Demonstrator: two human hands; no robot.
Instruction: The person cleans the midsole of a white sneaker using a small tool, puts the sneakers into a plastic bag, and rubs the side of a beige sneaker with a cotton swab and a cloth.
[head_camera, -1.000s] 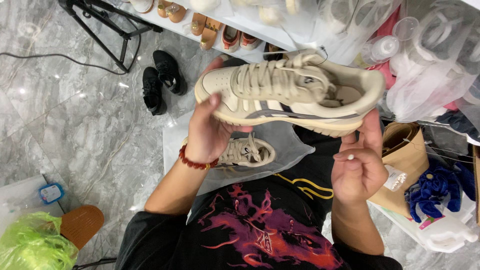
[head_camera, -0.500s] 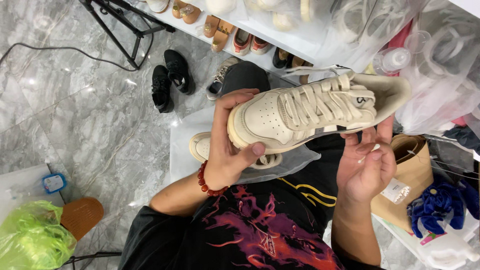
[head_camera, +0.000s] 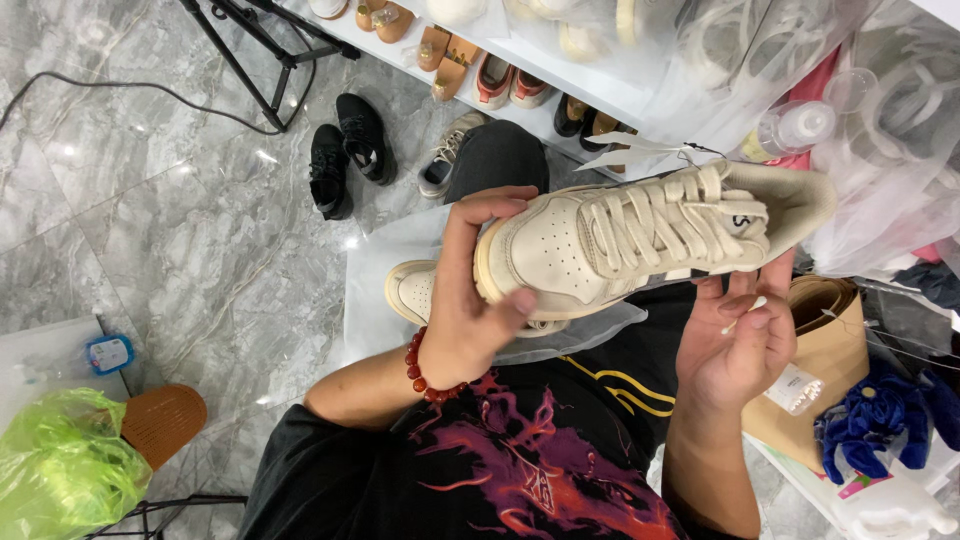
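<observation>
The cream sneaker (head_camera: 640, 240) is held up in front of the person's chest, and it has turned since a second ago. Then it lay side-on, showing its grey side stripe and the edge of the sole. Now its top faces the camera, with the laces and the perforated toe in full view and the toe pointing left. It has also drifted a little to the right and upward in the view. Judging by that turn, the person is looking the shoe over from one side to the next, and the upper is what gets checked at this point.

The left hand (head_camera: 470, 310) is wrapped around the toe, thumb across the front edge of the sole and fingers over the top. The right hand (head_camera: 735, 345) props the heel end from beneath, its fingers curled, and pinches a small white stick (head_camera: 745, 308) between thumb and forefinger.

Below, the second sneaker (head_camera: 415, 290) lies on a clear plastic bag (head_camera: 375, 290) across the lap, now mostly hidden behind the left hand. A pair of black shoes (head_camera: 345, 150) stands on the grey marble floor (head_camera: 150, 220), and a brown paper bag (head_camera: 825, 340) sits to the right.
</observation>
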